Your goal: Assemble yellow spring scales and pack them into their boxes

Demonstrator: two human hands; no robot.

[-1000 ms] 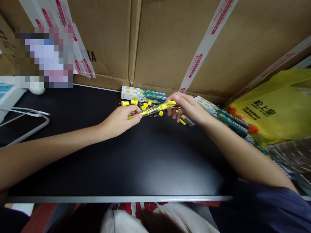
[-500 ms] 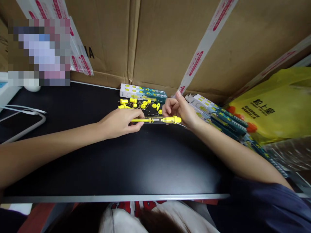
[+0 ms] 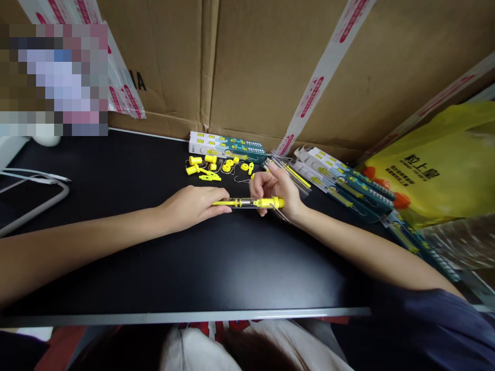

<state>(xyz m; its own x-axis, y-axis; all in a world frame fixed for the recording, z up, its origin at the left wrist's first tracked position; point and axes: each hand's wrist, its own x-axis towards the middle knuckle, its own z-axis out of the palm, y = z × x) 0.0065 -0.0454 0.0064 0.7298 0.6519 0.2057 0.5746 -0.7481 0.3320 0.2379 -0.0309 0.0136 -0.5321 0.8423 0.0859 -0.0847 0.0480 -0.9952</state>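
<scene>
A clear tubular spring scale (image 3: 247,203) with yellow inner parts lies level above the dark table. My left hand (image 3: 191,206) pinches its left end between thumb and fingers. My right hand (image 3: 281,186) is curled around the yellow cap end, fingers behind the tube and thumb raised. A thin wire hook (image 3: 279,212) hangs off that cap by the right palm. Beyond the hands lie loose yellow caps and plugs (image 3: 196,161), small yellow rings, springs and wire hooks. Clear tubes with yellow rods (image 3: 296,174) rest behind my right hand, partly hidden by it.
Printed spring scale boxes (image 3: 226,147) stand against a large cardboard carton (image 3: 255,67) at the back. More such boxes (image 3: 344,180) lie at the right, next to a yellow plastic bag (image 3: 436,165). White cables (image 3: 34,175) and a grey-framed object sit at the left. The table's front edge (image 3: 193,316) is near my body.
Both hands have come slightly nearer to me with the spring scale. The right fingers now reach below the tube, and the clear tubes behind that hand show more.
</scene>
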